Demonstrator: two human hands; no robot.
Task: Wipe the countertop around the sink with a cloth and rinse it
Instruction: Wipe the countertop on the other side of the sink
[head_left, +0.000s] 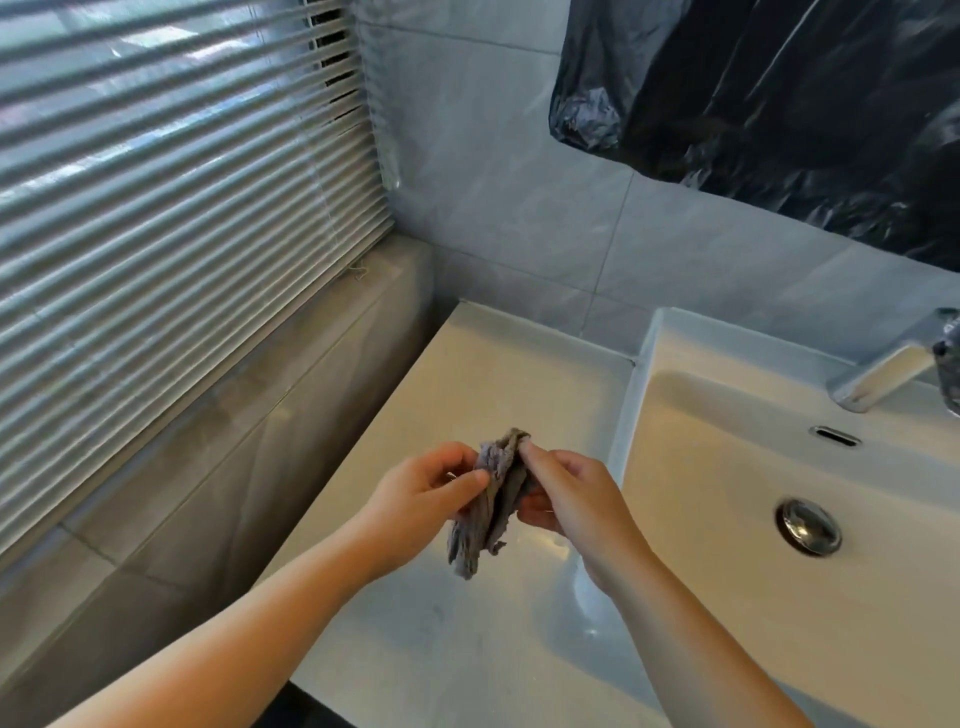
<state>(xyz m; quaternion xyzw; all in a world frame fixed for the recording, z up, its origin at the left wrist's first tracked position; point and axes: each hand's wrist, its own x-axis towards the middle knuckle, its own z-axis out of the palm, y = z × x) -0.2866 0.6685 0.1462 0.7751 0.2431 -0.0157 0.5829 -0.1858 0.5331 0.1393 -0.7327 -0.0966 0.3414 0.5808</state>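
A crumpled grey-purple cloth (491, 501) hangs in the air above the white countertop (467, 374), left of the sink (737, 467). My left hand (415, 499) pinches its left side between thumb and fingers. My right hand (571, 493) grips its upper right edge. The cloth's lower end dangles free below both hands, a little above the counter surface. The sink basin is white, with a chrome drain plug (809, 526) and an overflow slot (835, 435).
A chrome faucet (883, 364) juts over the sink at the right edge. Window blinds (171, 208) and a tiled ledge (218, 415) bound the counter on the left. A black plastic sheet (779, 93) covers the wall above the sink.
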